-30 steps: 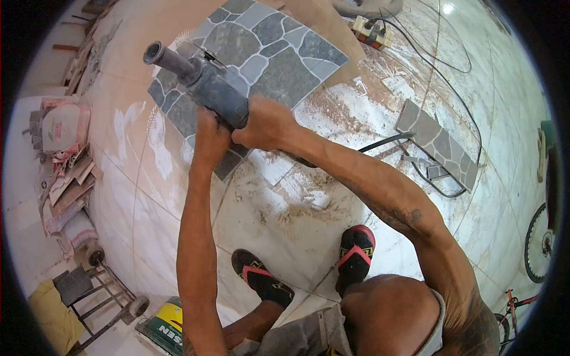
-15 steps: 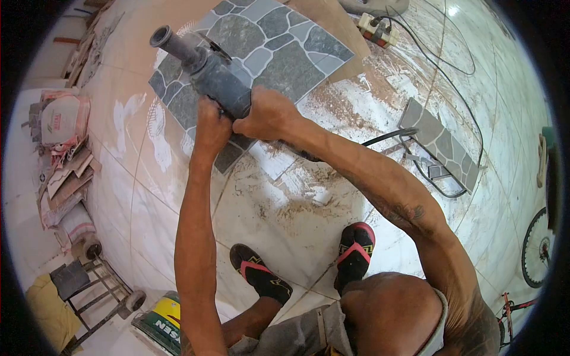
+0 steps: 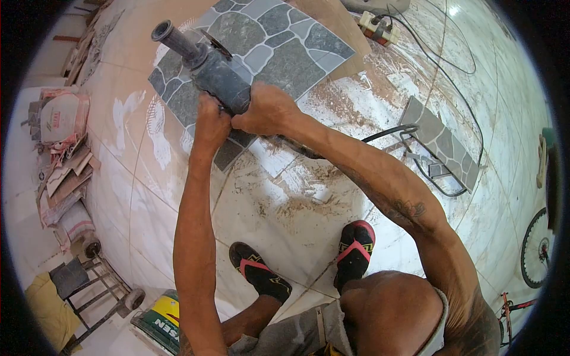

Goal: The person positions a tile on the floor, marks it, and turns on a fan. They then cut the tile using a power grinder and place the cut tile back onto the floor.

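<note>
An angle grinder [image 3: 222,83] with a dusty dark body is held over a grey stone-patterned tile [image 3: 297,59]. Its side handle [image 3: 172,38] sticks out towards the upper left, and the thin cutting disc [image 3: 217,44] stands on edge close over the tile. My left hand [image 3: 212,121] is wrapped around the near left side of the body. From the right, my right hand [image 3: 267,110] grips the same body, thumb against it. The fingers underneath are hidden. A black cord [image 3: 392,132] trails off to the right behind my right forearm.
A cut tile strip [image 3: 442,142] lies at the right beside a metal frame [image 3: 438,170]. A power strip [image 3: 378,29] with plugged cables sits beyond. White dust covers the floor. Left are sacks [image 3: 59,118], a trolley [image 3: 98,291] and a paint bucket [image 3: 163,323].
The grinder's side handle has shifted slightly upward in view. Both hands keep their hold, and the tile stays in almost the same place.
</note>
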The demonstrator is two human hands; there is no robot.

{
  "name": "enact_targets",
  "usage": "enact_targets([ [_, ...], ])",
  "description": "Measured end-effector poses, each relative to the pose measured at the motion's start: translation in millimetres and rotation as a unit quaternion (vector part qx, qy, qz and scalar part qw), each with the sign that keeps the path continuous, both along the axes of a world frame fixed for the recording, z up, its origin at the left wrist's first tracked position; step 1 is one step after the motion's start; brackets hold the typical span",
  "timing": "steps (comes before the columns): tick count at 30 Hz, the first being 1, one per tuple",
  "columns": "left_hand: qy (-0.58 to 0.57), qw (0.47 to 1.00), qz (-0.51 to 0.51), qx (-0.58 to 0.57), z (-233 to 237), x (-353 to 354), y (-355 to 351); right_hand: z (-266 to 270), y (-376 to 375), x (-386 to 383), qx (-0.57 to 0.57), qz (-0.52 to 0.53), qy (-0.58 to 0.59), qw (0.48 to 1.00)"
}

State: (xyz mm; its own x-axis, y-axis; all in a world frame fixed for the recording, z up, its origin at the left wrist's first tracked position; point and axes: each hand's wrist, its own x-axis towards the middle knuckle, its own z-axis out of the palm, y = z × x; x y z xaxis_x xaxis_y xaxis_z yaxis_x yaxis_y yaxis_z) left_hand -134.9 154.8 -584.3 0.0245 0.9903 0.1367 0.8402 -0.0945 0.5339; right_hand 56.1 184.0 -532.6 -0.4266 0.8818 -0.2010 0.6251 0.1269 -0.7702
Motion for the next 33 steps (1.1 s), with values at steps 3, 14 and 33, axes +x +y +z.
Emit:
enact_targets([
  [3,-0.017,0.999,0.02,-0.021,8,7,-3,-1,0,-1,0.005,-0.006,0.002,1.0],
  [14,-0.079,0.996,0.028,-0.004,3,8,-2,9,-3,2,-0.041,0.015,-0.006,0.999],
  [33,-0.018,1.0,0.016,0.016,-6,5,-5,6,-6,5,-0.038,0.02,-0.006,0.999],
])
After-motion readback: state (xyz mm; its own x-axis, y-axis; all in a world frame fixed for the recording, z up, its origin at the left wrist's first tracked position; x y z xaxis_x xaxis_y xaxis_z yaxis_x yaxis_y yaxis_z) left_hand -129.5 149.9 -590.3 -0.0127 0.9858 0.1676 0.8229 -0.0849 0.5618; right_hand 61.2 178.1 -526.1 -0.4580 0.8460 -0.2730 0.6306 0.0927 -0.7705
